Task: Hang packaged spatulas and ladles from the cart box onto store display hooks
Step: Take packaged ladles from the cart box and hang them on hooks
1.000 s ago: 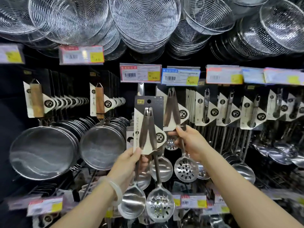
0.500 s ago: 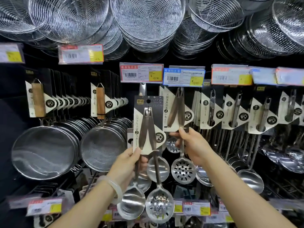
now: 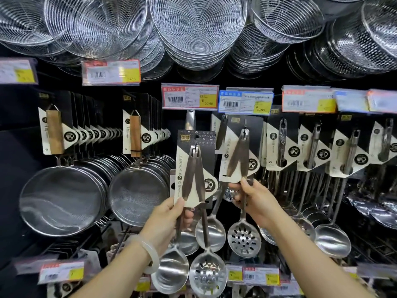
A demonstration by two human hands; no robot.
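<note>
— Ladle-and-skimmer pack [image 3: 194, 168] in our left hand [image 3: 169, 218]: thumb and curled fingers pinch its card's lower edge, just below the 29.90 price tag [image 3: 190, 96], with the ladle and slotted bowls dangling beneath.

— And our right hand [image 3: 254, 201]?

— It grips a second pack [image 3: 238, 153] at the card's bottom, right of that tag, up against the hanging row.

— Anything else?

— Mesh strainers [image 3: 64, 198] hang left of the tag, wire skimmers [image 3: 197, 29] above.

Both arms raised, left hand [image 3: 166, 220] and right hand [image 3: 256, 203] gripping
</note>
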